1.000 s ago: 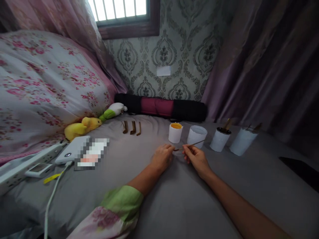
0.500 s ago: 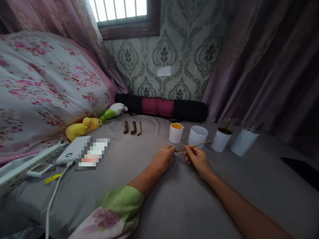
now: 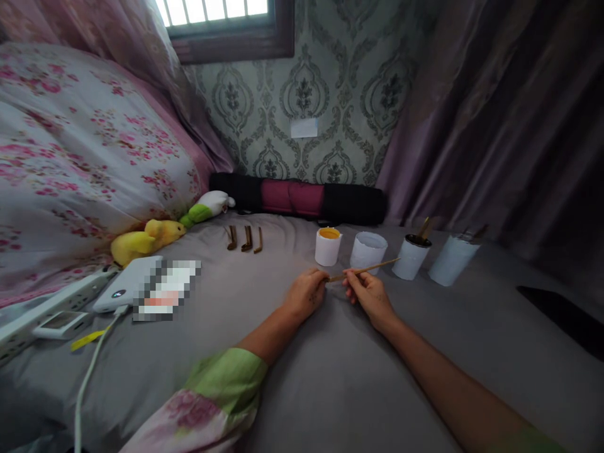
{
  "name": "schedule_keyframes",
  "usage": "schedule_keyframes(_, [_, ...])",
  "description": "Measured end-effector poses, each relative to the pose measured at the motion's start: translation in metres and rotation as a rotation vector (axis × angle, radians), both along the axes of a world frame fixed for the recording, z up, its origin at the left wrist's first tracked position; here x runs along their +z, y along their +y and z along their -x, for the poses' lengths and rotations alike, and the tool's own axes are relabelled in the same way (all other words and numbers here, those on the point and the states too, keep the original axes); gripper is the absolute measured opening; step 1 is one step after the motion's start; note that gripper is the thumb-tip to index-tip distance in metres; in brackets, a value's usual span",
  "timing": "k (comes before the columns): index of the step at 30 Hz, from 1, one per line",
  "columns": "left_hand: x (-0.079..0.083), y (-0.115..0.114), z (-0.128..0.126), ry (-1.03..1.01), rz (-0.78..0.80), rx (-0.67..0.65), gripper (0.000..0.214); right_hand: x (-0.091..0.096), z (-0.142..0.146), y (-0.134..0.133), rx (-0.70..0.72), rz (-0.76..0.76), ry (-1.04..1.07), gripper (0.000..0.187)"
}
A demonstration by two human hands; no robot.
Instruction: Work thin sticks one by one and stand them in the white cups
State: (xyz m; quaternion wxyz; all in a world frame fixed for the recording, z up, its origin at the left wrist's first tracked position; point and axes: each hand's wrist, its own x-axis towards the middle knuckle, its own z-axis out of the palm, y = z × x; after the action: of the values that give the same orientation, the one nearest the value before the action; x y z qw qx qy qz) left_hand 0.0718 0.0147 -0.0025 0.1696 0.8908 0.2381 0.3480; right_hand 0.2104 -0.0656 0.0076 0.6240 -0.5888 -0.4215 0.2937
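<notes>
In the head view, a thin brown stick (image 3: pixel 377 267) lies across the gap between my two hands, its free end pointing right and slightly up. My right hand (image 3: pixel 370 296) pinches it between thumb and fingertips. The fingers of my left hand (image 3: pixel 307 293) close on its left end, which they hide. Just beyond my hands stand a white cup with an orange inside (image 3: pixel 327 249) and a wider white container (image 3: pixel 368 251). To the right are a white cup with a dark rim (image 3: pixel 409 259) holding brown sticks, and a taller pale container (image 3: pixel 453 262).
Several small bent brown pieces (image 3: pixel 246 240) lie on the grey sheet (image 3: pixel 283 377). On the left are a yellow plush toy (image 3: pixel 146 242), a white power bank (image 3: pixel 123 286) with a cable and a power strip (image 3: pixel 51 318). A black-and-maroon roll (image 3: pixel 292 196) lies along the wall; a dark flat object (image 3: pixel 561 318) is at right.
The whole view has shifted slightly, so things sit a little farther left and higher. Both hands keep their grip on the stick, which has barely moved relative to the containers.
</notes>
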Motion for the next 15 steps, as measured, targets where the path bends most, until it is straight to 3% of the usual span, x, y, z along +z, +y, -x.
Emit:
schedule_keyframes(8, [-0.0040,0.0033,-0.0032,-0.099,0.165,-0.025,0.021,-0.0020,-0.0021,0.0009,-0.011,-0.012,0.021,0.043])
schedule_keyframes(15, [0.0007,0.0028,-0.0069,-0.169,0.517,-0.082,0.024,-0.0041,-0.0064,0.0018,-0.073,-0.024,0.033,0.044])
